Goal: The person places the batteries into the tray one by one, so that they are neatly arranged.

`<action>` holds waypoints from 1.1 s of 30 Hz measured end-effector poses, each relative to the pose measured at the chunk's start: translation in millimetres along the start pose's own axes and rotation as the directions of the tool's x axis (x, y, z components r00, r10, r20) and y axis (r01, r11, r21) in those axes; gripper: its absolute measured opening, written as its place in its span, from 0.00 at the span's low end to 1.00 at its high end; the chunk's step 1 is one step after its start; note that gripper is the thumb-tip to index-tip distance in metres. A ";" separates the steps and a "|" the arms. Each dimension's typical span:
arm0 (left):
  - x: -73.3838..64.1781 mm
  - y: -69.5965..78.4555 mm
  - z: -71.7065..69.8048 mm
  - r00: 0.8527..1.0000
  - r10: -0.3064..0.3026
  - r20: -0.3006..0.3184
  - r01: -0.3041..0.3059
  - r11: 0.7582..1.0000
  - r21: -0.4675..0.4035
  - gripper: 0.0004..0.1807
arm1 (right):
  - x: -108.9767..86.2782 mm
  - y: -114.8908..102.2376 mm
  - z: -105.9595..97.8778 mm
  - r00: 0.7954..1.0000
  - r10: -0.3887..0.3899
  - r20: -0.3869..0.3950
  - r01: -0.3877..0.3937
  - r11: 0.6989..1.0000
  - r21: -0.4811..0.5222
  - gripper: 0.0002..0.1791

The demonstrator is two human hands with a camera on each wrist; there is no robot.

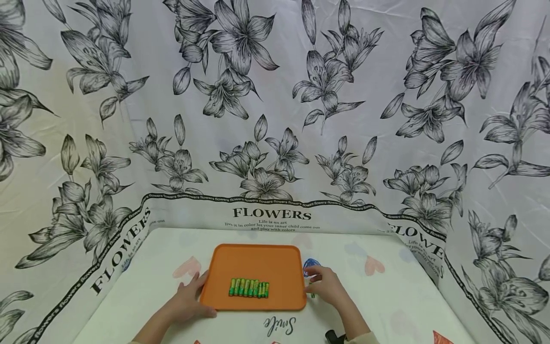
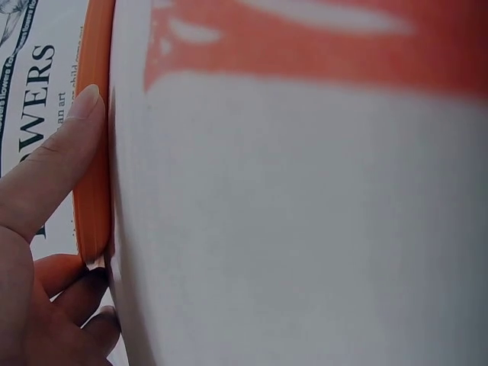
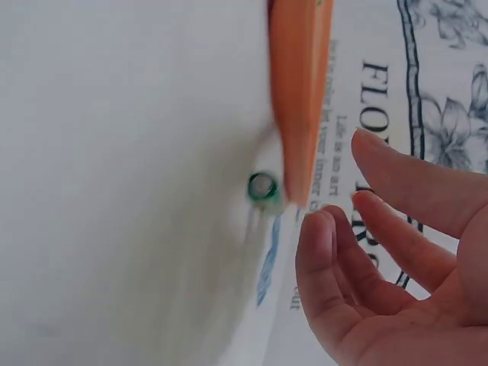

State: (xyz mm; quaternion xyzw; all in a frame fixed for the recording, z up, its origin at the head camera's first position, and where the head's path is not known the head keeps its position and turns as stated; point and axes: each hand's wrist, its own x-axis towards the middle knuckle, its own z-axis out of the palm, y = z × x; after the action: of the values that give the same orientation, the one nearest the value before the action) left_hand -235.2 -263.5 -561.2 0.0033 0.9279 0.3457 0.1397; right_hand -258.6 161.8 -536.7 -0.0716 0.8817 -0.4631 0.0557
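An orange tray (image 1: 253, 260) lies on the table, with a row of several green batteries (image 1: 249, 288) side by side on it; those at the row's right end are smaller. My left hand (image 1: 186, 298) holds the tray's near left corner, thumb along the front rim and fingers against the left side. Just off the tray's right edge hovers my right hand (image 1: 325, 286), its fingers curved and apart with nothing between them. Below it a single green battery (image 3: 263, 187) lies on the table beside the tray, mostly covered by the hand in the head view.
A white tablecloth (image 1: 365, 306) with hearts and lettering covers the table. Flower-printed curtains (image 1: 266, 157) close off the back and both sides. A small black object (image 1: 334, 337) shows by the right wrist at the near edge.
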 end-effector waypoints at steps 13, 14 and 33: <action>-1.5 0.2 -0.1 1.000 0.009 -0.008 -0.009 1.000 0.011 0.74 | 2.2 24.9 -6.1 0.993 0.099 0.065 -0.095 0.994 -0.058 0.35; -2.1 1.0 -0.4 1.000 0.010 -0.007 -0.010 1.000 0.013 0.74 | 2.0 24.8 -6.1 0.993 0.101 0.062 -0.097 0.993 -0.069 0.35; -7.1 6.5 -1.9 1.000 0.018 -0.013 -0.018 1.000 0.015 0.73 | 1.0 18.7 -5.2 0.999 0.042 -0.026 -0.044 0.996 -0.075 0.26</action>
State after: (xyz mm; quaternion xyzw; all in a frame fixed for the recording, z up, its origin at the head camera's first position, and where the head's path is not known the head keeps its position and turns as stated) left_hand -229.5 -260.5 -553.9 0.0105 0.9312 0.3402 0.1305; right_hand -261.8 176.3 -549.3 -0.0491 0.9006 -0.4288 0.0520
